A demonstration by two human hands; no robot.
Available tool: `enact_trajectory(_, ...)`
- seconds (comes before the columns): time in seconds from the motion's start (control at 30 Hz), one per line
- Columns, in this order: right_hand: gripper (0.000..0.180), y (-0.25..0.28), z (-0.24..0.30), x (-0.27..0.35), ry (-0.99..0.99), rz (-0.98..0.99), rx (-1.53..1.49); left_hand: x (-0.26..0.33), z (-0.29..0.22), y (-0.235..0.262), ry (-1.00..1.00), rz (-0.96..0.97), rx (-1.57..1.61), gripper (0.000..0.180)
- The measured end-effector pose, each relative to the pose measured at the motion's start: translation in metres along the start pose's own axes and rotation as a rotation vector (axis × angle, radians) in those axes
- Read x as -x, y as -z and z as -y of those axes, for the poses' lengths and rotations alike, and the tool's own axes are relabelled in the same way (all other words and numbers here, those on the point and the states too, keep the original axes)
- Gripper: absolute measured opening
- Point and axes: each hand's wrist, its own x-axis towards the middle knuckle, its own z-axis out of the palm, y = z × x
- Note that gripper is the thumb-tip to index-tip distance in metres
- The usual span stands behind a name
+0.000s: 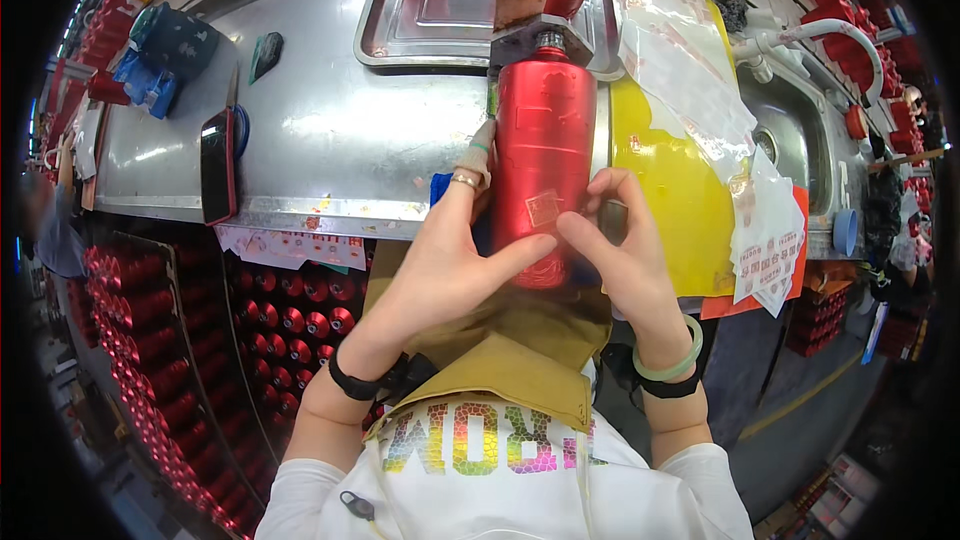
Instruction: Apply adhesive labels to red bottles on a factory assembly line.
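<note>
A red metal bottle (pixel 541 145) lies lengthwise over the steel bench edge, its neck pointing away into a metal fixture (pixel 540 38). My left hand (pixel 440 260) wraps its left side, thumb on the lower body. My right hand (pixel 620 250) grips its right side, with thumb and forefinger beside a small square sticker (pixel 542 208) on the bottle. I wear a ring and a taped finger on the left, a green bangle on the right wrist.
Sticker sheets (pixel 700 100) lie over a yellow board (pixel 670 190) to the right, next to a sink (pixel 800 140). A steel tray (pixel 430 25) sits behind. A phone (pixel 217 168) lies at the left. Crates of red bottles (pixel 290 320) stand below the bench.
</note>
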Motion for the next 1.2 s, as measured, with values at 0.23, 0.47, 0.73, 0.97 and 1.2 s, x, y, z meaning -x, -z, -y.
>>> enact_trajectory(0.23,0.035,0.003,0.018,-0.002,-0.023,0.019,0.061,-0.004,0.001,0.009,-0.023,0.085,0.239,0.100)
enact_trajectory(0.47,0.042,-0.009,0.019,-0.010,0.002,-0.044,0.105,0.003,0.006,-0.005,-0.009,0.000,0.174,0.104)
enact_trajectory(0.73,0.039,-0.015,0.019,-0.011,-0.029,-0.071,-0.037,0.006,0.012,-0.012,-0.045,-0.044,0.143,0.106)
enact_trajectory(0.97,0.031,-0.010,0.018,-0.012,0.004,-0.051,0.119,0.005,0.008,-0.016,-0.031,-0.060,0.168,0.105)
enact_trajectory(1.2,0.034,-0.004,0.021,-0.013,-0.129,-0.062,-0.139,0.003,0.006,-0.018,0.018,-0.083,0.315,0.104)
